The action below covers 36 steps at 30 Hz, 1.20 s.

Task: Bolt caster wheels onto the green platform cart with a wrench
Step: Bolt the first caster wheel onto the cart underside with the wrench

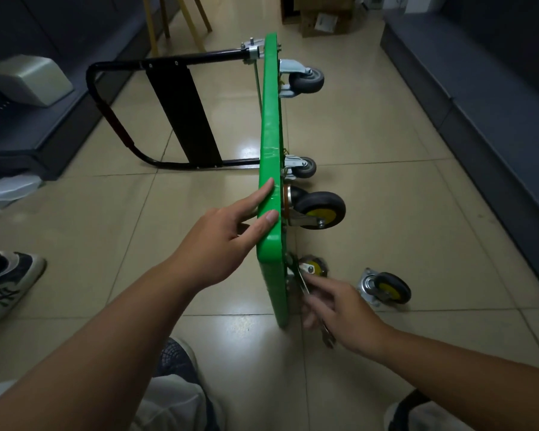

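You're working in dim light, with the picture darkening toward 10 and 2 o'clock. Overhead light glares off the floor tiles [246,150] near centre and again toward 6 o'clock. At 5 o'clock your right hand [339,309] and its wrench [303,283] are motion-blurred. Straight lines bow at the edges.

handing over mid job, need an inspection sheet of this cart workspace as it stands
surface: glossy tiled floor.
job's things: green platform cart stands on its edge, handle out to the left; four casters at its underside; wrench at the nearest caster.
clutter: loose caster lying on the floor right of the cart.
grips: left hand rests straight fingers on the cart's top edge; right hand holds the wrench.
cables: nothing seen.
surroundings: dark benches on both sides, cardboard boxes beyond, a shoe at left.
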### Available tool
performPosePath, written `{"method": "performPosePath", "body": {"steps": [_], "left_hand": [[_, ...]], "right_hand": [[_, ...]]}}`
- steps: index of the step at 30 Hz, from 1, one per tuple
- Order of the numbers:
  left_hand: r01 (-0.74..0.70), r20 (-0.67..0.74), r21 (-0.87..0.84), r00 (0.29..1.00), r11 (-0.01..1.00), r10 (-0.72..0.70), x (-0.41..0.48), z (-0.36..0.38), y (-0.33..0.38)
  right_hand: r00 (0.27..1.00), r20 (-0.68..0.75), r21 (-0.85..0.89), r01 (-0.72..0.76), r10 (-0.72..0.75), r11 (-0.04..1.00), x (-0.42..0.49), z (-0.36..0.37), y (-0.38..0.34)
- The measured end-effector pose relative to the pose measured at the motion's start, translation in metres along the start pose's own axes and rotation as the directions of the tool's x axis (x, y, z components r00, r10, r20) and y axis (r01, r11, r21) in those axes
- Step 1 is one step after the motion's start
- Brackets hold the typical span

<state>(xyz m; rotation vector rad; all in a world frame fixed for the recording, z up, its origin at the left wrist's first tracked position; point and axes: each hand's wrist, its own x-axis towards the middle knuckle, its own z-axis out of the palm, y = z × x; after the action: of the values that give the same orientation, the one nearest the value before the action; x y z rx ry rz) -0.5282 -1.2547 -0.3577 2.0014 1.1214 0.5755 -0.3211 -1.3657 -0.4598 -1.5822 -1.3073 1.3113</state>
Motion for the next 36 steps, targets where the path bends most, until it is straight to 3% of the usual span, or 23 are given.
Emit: {"method": "performPosePath", "body": {"steps": [3, 5, 10, 21, 30, 34, 36], "left_hand": [[-0.009, -0.003, 0.019, 1.000, 1.000, 0.009, -0.001, 0.001, 0.001], [-0.008, -0.009, 0.022, 1.000, 1.000, 0.008, -0.001, 0.002, 0.001], [-0.001, -0.011, -0.004, 1.000, 1.000, 0.001, -0.002, 0.003, 0.001], [-0.001, -0.010, 0.006, 1.000, 1.000, 0.002, -0.003, 0.003, 0.001], [-0.005, -0.012, -0.017, 1.000, 1.000, 0.004, -0.003, 0.001, 0.001], [-0.003, -0.002, -0.036, 1.000, 0.999, 0.003, -0.002, 0.002, 0.003], [0.000, 0.005, -0.033, 1.000, 0.999, 0.000, -0.001, 0.003, 0.004]], "right_hand": [[0.977, -0.017, 0.398, -0.187, 0.211, 0.898, -0.031, -0.003, -0.033], [0.956, -0.068, 0.565, -0.199, 0.286, 0.801, -0.032, 0.001, -0.055], [0.922, -0.187, 0.658, -0.138, 0.338, 0.740, -0.003, 0.004, -0.092], [0.972, -0.088, 0.478, -0.150, 0.217, 0.865, 0.013, 0.007, -0.081], [0.997, -0.079, 0.268, 0.028, -0.007, 0.963, 0.019, 0.011, -0.041], [0.984, -0.165, -0.019, 0.068, -0.070, 0.998, 0.042, 0.013, -0.003], [0.982, -0.177, -0.048, 0.057, -0.064, 0.997, 0.057, 0.016, 0.005]]}}
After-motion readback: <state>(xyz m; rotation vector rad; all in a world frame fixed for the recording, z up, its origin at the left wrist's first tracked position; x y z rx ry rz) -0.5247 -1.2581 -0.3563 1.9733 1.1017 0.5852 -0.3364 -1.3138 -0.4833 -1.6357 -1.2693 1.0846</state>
